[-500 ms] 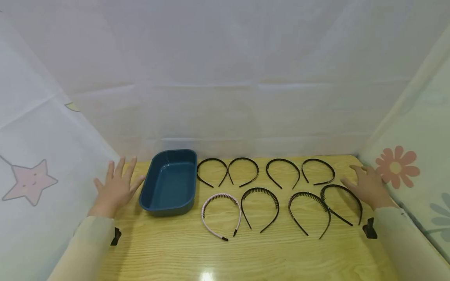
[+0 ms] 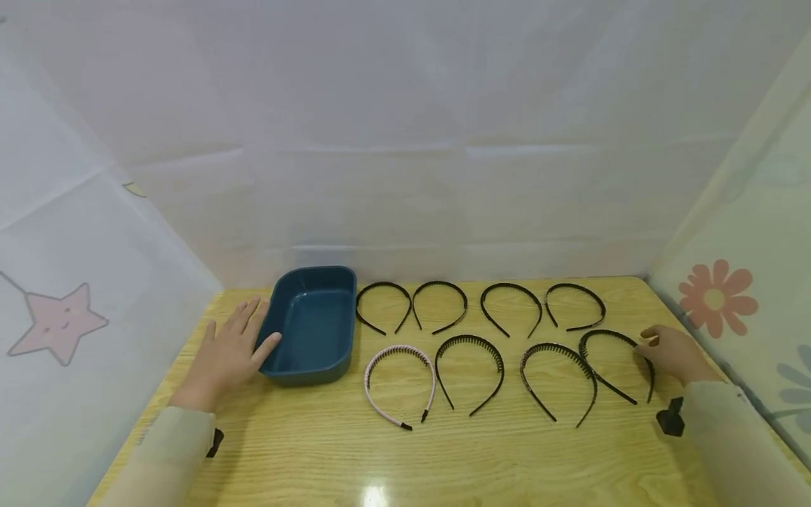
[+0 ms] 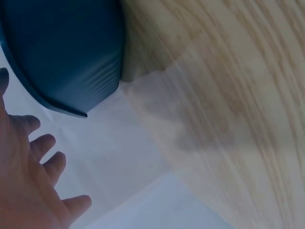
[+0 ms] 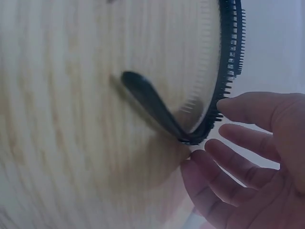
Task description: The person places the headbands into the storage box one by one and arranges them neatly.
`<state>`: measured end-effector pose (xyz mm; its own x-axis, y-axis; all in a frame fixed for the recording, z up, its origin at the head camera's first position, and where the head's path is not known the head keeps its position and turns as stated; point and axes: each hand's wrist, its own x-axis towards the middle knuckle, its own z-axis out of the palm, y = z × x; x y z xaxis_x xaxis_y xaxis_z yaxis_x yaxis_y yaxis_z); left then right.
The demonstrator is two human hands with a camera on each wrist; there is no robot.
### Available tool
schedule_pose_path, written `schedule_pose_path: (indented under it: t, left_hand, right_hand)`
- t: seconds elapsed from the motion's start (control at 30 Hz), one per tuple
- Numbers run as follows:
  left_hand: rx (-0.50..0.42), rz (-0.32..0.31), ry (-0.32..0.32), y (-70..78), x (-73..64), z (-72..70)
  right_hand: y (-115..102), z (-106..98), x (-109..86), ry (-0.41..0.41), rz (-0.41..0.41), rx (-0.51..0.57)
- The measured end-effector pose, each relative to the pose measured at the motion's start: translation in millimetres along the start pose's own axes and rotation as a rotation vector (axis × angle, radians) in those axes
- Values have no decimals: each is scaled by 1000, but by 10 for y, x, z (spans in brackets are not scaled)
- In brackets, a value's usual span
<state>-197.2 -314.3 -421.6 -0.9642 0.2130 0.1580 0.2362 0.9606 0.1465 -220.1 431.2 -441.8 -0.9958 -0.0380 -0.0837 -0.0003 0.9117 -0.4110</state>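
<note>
At the left of the table, a deep blue rectangular tray (image 2: 306,377) stands with my left hand (image 2: 226,359) spread beside its left wall. In the head view the left thumb overlaps the rim; the left wrist view shows those fingers (image 3: 53,164) loosely extended under the tray's edge. My right hand (image 2: 679,355) is at the far right, over the outer side of a black toothed headband (image 2: 608,377). Its thumb tip overlaps the toothed band (image 4: 224,71) in the right wrist view, while the other fingers lie beside it, slightly bent, with a gap showing between thumb and fingers.
Several more black headbands lie in two rows, among them a front-row one (image 2: 557,348) overlapping the rightmost. A pink headband (image 2: 374,412) with black tips is front left. White cloth (image 2: 405,197) screens the back and sides of the wooden table (image 2: 304,451).
My left hand has moved right and down onto the tray's left side. The right hand has shifted slightly down, its fingers drawing in over the headband's outer side. The headbands lie as before.
</note>
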Motion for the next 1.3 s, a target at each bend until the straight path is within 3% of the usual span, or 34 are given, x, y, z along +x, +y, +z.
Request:
schedule_pose_path:
  t: [0.37,0.8,1.3]
  left_hand:
    - [-8,27,-66,19,6,98]
    - [-43,23,-140,44,52,89]
    - [-43,20,-177,6,32,119]
  right_hand:
    - [-2,37,10,5,24,12]
    - [14,-89,-24,48,7,8]
    - [-124,-195,-118,302,16,48]
